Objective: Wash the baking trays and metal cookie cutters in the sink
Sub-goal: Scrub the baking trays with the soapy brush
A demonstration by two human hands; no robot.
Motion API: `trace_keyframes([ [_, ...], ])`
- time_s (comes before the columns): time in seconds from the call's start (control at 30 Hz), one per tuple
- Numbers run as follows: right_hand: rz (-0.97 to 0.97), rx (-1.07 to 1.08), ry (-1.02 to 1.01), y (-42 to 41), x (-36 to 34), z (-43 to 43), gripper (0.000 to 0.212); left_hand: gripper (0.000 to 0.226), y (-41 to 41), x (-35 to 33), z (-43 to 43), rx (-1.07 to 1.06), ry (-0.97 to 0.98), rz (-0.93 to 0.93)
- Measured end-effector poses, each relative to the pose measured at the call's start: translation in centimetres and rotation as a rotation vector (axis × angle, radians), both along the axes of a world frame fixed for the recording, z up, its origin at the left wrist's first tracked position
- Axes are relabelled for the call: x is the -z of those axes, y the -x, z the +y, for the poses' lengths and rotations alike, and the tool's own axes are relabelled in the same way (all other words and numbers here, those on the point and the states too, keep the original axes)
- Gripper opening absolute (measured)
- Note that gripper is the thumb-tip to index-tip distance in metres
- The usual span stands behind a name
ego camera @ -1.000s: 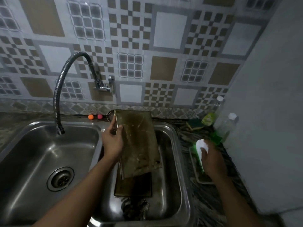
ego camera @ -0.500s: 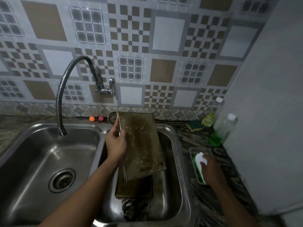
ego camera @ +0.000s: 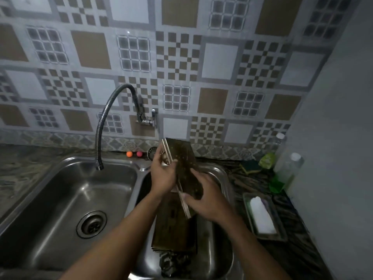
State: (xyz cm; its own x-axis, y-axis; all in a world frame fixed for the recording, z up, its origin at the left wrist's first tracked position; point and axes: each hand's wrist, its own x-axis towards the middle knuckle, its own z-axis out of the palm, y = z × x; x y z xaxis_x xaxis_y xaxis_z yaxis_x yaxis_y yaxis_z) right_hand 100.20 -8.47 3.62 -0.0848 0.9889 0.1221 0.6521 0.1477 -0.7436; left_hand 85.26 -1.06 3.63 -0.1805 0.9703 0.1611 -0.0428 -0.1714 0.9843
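right steel sink basin (ego camera: 224,178): stacked dark baking trays (ego camera: 173,233) held inside | one stained brown tray (ego camera: 182,158) gripped tilted above it, left hand (ego camera: 163,176) and right hand (ego camera: 205,201) both clamped on it | left basin (ego camera: 60,199): drain only | small tray (ego camera: 280,229) on surface: white soap bar (ego camera: 261,216)

No readable text, label or number shows anywhere.
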Motion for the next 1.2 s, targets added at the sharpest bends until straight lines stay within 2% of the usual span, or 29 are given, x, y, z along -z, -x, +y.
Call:
trace_keyframes([
  [0.07, -0.018, -0.032, -0.006, 2.0, -0.3, -0.3, 0.09, 0.072, -0.5, -1.0, -0.3, 0.035, -0.021, 0.029],
  [0.17, -0.04, -0.022, -0.077, 3.3, -0.6, -0.2, 0.097, 0.079, -1.0, -2.2, -0.5, 0.024, -0.005, 0.006],
  [0.3, -0.071, 0.056, -0.195, 3.6, -0.6, -0.7, 0.079, 0.084, -1.0, -3.5, -0.9, 0.069, 0.01, -0.038],
  [0.4, 0.008, 0.144, -0.237, 3.5, -0.4, -1.0, 0.061, 0.087, -0.7, -3.9, -1.2, 0.15, 0.025, -0.053],
  [0.5, 0.11, 0.256, -0.203, 3.2, 0.0, -1.2, 0.051, 0.076, 0.8, -3.6, -1.8, 0.169, 0.021, 0.017],
  [0.6, 0.207, 0.277, -0.205, 2.7, 0.1, -1.6, 0.047, 0.06, 3.3, -2.2, -2.8, 0.065, 0.002, 0.23],
  [0.67, 0.254, 0.3, -0.208, 2.5, -0.1, -1.8, 0.046, 0.058, 4.9, -0.6, -3.6, 0.028, 0.071, 0.331],
  [0.8, 0.365, 0.331, -0.202, 2.8, -0.4, -1.7, 0.046, 0.064, 7.0, 1.7, -4.5, 0.107, 0.213, 0.338],
  [0.97, 0.41, 0.351, -0.186, 4.5, 0.2, -1.3, 0.044, 0.046, 9.6, 2.3, -4.5, 0.148, 0.182, 0.33],
  [1.2, 0.435, 0.369, -0.063, 9.8, 2.6, -1.7, 0.043, 0.059, 16.4, 4.0, -4.6, 0.201, 0.172, 0.404],
])
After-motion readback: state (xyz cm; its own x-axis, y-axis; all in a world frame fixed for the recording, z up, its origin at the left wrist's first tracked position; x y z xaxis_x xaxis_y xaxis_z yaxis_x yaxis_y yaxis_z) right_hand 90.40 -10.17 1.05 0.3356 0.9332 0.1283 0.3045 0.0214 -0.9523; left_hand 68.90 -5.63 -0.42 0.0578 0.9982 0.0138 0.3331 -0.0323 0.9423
